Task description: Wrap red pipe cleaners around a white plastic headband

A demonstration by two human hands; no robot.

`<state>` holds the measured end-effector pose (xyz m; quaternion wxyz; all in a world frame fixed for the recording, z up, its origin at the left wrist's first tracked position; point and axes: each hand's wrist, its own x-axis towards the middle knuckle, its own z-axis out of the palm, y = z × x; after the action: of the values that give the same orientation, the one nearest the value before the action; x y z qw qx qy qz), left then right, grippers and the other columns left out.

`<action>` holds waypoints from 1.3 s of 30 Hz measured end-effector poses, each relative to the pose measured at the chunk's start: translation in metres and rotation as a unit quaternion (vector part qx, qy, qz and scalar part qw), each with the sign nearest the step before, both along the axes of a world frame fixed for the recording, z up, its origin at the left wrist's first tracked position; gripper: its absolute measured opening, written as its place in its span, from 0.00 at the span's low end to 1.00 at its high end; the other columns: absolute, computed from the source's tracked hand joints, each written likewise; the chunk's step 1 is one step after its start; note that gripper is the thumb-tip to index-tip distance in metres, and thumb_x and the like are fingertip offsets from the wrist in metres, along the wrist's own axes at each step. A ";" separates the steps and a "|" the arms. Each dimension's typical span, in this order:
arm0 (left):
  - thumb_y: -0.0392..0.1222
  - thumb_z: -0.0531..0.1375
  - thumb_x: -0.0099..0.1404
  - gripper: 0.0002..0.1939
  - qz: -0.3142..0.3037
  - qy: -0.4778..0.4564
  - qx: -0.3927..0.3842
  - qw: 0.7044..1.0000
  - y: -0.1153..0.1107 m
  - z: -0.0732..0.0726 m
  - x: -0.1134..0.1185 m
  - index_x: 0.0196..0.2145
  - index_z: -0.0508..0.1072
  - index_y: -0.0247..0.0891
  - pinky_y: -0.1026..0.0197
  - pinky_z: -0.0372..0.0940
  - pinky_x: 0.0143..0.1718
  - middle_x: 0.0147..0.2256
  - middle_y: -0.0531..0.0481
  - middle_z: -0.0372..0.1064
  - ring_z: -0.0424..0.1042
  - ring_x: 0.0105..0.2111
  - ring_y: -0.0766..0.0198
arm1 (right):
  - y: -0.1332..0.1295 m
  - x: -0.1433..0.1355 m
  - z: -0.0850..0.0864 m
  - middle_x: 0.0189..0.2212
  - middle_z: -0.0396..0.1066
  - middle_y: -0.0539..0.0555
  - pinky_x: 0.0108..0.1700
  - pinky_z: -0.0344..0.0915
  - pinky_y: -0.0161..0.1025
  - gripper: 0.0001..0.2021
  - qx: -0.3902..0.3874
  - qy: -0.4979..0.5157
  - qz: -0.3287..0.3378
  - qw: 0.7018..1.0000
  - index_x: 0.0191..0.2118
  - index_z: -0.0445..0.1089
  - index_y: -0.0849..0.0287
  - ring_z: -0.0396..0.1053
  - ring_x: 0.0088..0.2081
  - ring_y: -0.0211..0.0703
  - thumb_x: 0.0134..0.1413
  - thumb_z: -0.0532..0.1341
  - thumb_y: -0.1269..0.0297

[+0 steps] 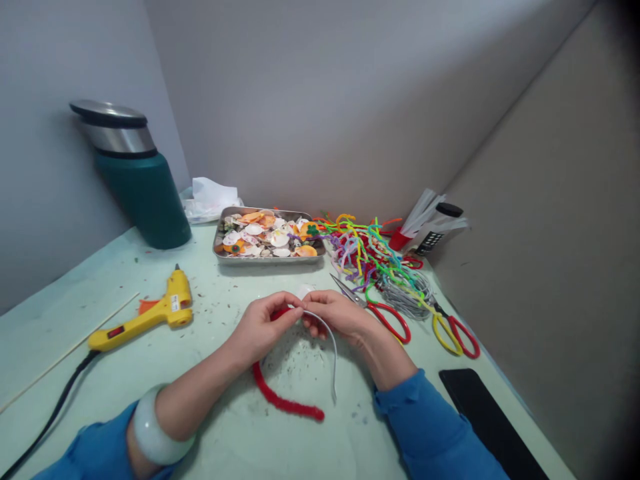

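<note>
Near the middle of the table, my left hand (265, 328) and my right hand (334, 313) meet at the fingertips. A fuzzy red pipe cleaner (285, 403) passes from my left fingers, curves below that hand and ends on the table side nearest me. Between both hands runs a thin grey wire (334, 353), whose free end arcs down below my right hand. My left fingers are pinched on the red pipe cleaner and the wire. The fingers of my right hand are closed round the wire near the meeting point. Fingers hide the spot where wire and pipe cleaner meet.
A yellow glue gun (150, 317) and thin stick (70, 350) lie left, before a green bottle (145, 193). Behind my hands are a metal tray (270, 261) of shells and colourful pipe cleaners (370, 250). Red-handled scissors (393, 323), more scissors (457, 335) and a black phone-like slab (490, 420) lie right.
</note>
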<state>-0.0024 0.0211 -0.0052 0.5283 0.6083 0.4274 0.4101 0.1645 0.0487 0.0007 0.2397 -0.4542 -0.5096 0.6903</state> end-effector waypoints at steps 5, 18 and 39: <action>0.44 0.58 0.59 0.09 0.009 0.011 0.006 1.000 0.001 -0.001 -0.001 0.33 0.72 0.36 0.64 0.62 0.34 0.29 0.50 0.73 0.70 0.30 0.64 | 0.001 0.000 -0.001 0.19 0.65 0.47 0.15 0.52 0.27 0.13 0.014 -0.017 -0.003 1.000 0.26 0.66 0.62 0.62 0.16 0.29 0.49 0.62 0.56; 0.50 0.60 0.55 0.13 0.056 -0.021 -0.101 0.993 -0.001 0.004 0.002 0.30 0.71 0.36 0.67 0.46 0.17 0.16 0.58 0.61 0.52 0.14 0.72 | 0.003 0.004 -0.004 0.24 0.67 0.51 0.16 0.55 0.26 0.20 0.035 0.022 0.009 0.999 0.32 0.70 0.64 0.64 0.19 0.30 0.56 0.56 0.48; 0.48 0.57 0.58 0.11 0.057 -0.004 -0.090 0.994 0.001 -0.002 0.001 0.32 0.67 0.37 0.68 0.44 0.16 0.15 0.62 0.53 0.48 0.14 0.73 | 0.004 0.006 -0.005 0.21 0.66 0.50 0.17 0.54 0.28 0.17 -0.031 0.088 0.034 0.995 0.31 0.71 0.66 0.62 0.18 0.30 0.53 0.60 0.53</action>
<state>-0.0010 0.0221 -0.0072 0.5588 0.5312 0.4944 0.4015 0.1707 0.0527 -0.0044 0.2453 -0.3816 -0.4800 0.7509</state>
